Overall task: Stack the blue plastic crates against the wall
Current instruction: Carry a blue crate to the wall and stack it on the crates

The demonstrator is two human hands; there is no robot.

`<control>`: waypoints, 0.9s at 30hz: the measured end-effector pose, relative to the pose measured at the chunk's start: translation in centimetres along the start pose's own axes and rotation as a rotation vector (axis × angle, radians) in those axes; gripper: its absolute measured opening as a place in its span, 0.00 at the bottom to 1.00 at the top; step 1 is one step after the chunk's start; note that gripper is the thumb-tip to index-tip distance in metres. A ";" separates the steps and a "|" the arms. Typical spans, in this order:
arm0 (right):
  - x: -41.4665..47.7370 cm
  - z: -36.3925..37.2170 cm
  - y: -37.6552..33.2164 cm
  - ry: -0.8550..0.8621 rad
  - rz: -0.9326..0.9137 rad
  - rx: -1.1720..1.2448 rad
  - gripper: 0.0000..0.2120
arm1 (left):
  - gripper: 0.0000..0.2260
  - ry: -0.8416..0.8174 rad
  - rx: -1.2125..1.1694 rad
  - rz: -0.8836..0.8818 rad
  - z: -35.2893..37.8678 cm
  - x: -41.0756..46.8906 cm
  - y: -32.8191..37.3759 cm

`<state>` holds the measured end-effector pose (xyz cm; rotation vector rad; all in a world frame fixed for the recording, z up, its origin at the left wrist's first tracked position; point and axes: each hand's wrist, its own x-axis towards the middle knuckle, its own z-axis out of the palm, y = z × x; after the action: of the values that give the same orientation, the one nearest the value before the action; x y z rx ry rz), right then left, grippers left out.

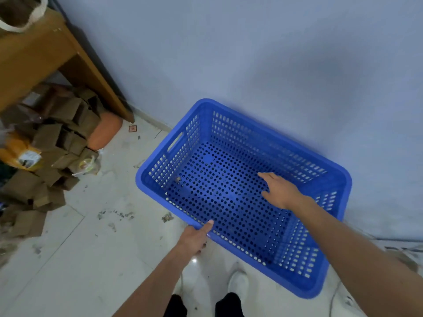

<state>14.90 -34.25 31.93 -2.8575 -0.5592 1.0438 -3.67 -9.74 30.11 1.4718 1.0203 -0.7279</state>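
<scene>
Against the wall point(251, 53), blue crate point(329, 172) nearly empty, left hand point(196, 239) gripping its rim, right hand point(280, 191) spread open.

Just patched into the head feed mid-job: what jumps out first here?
A big blue crate dominates the middle, sitting on the pale floor with its far side by the wall. The left hand grips its near rim, while the right hand reaches open over the inside. At left, brown cardboard boxes lie heaped beneath a wooden table.
</scene>
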 end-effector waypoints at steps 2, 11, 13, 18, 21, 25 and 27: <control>-1.1 0.4 -0.7 -0.001 0.008 0.019 0.31 | 0.17 -0.039 0.190 0.026 -1.3 -0.3 0.5; -7.5 2.2 -4.9 0.094 0.109 0.102 0.32 | 0.26 -0.025 1.137 0.333 -5.6 -0.9 3.5; -9.3 3.1 -6.3 0.098 0.121 0.170 0.33 | 0.24 0.021 1.340 0.503 -6.1 -1.4 4.5; -12.8 7.7 -10.0 0.056 0.157 0.363 0.38 | 0.20 0.142 1.563 0.915 -7.1 -1.4 5.8; -13.7 11.5 -11.2 0.011 0.157 0.242 0.34 | 0.21 0.040 1.730 0.954 -7.9 0.3 5.8; -14.0 15.7 -10.4 0.095 0.244 0.115 0.18 | 0.18 0.041 1.980 0.854 -8.9 2.6 5.5; -13.9 16.6 -9.4 0.111 0.291 0.060 0.16 | 0.18 0.049 2.049 0.829 -9.4 3.5 5.6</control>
<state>-8.36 -31.58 29.25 -2.9789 -0.1040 0.9073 1.84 0.24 30.98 3.1903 -0.9198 -1.0460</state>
